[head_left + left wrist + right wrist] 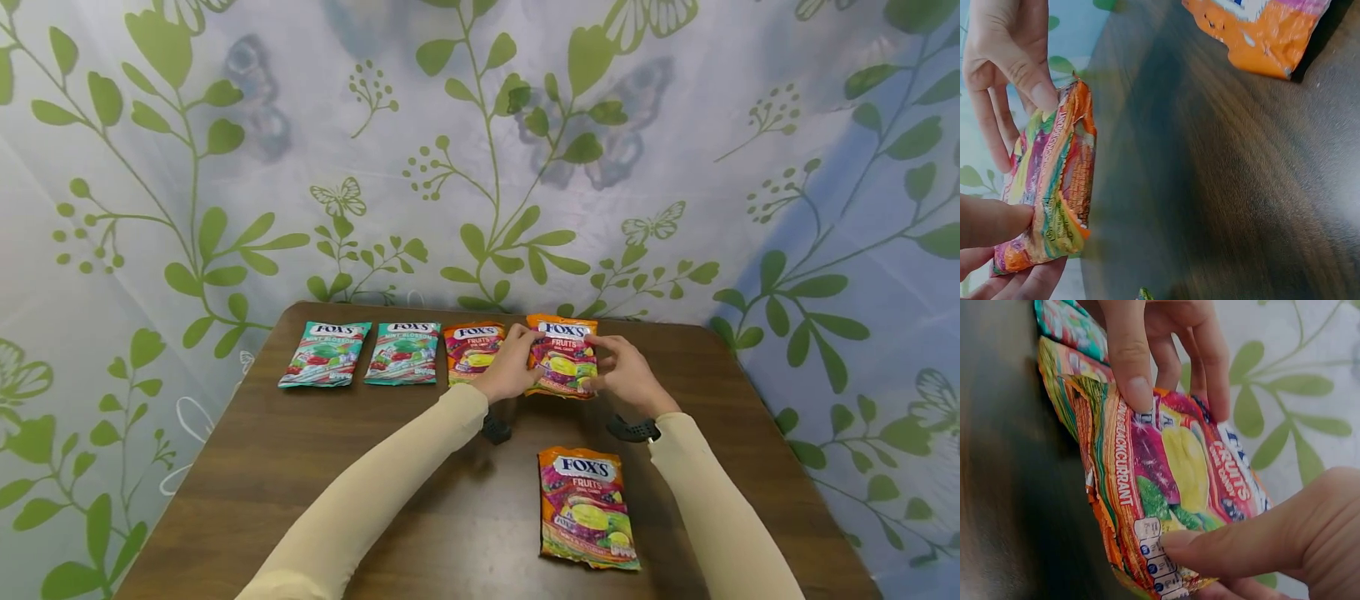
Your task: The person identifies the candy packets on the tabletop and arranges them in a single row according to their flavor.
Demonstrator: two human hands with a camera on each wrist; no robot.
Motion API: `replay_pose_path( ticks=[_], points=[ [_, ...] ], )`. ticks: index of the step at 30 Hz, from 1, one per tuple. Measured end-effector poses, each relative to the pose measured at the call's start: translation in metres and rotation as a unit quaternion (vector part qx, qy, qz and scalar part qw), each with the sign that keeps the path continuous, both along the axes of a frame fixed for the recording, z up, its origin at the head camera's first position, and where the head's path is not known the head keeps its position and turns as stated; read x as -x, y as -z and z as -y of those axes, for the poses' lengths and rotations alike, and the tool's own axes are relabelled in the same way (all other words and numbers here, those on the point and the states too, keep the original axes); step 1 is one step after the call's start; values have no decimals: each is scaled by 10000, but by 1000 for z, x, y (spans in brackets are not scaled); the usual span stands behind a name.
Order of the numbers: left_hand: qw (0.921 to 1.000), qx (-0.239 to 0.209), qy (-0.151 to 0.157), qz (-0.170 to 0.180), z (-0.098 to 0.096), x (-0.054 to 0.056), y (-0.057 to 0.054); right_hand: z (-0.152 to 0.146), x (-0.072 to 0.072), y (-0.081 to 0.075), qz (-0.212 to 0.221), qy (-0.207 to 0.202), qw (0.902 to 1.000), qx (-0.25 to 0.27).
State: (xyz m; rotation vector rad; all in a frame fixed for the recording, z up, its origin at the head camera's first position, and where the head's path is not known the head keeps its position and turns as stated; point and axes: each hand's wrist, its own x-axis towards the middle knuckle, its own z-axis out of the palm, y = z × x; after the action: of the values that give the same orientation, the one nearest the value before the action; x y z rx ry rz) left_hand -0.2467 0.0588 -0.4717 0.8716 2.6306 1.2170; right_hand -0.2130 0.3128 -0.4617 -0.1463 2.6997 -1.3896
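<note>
Both hands hold an orange and purple bag of Fox's Fruits candy (562,362) by its two sides, tilted up near the back edge of the table. My left hand (512,367) grips its left side, the thumb lying on the printed face in the right wrist view. On the opposite side, my right hand (630,375) pinches the bag, its thumb (1210,547) pressing the front near a lower corner. A second Fruits candy bag (461,342) lies just left, partly covered by the left hand. Nearer the front, a third Fruits candy bag (587,508) lies flat between the forearms.
Two teal Mint Blossom candy bags, one at the far left (326,356) and another beside it (402,354), lie along the back of the brown wooden table (420,517). A leaf-patterned curtain (360,167) hangs directly behind the table's back edge.
</note>
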Motion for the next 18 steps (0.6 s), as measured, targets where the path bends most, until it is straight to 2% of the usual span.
replay_pose_path(
  ticks=[5,9,13,18],
  points=[
    [9999,70,-127,-41,-9,10,5,-5,13,7,-46,-16,9999,-107],
    [9997,160,-171,57,-14,20,8,-7,23,11,11,19,9998,-184],
    [9992,177,-226,294,-18,28,12,-10,33,17,148,89,9996,-235],
    [9976,173,-262,615,-24,32,16,-13,42,24,286,178,9989,-332]
  ],
)
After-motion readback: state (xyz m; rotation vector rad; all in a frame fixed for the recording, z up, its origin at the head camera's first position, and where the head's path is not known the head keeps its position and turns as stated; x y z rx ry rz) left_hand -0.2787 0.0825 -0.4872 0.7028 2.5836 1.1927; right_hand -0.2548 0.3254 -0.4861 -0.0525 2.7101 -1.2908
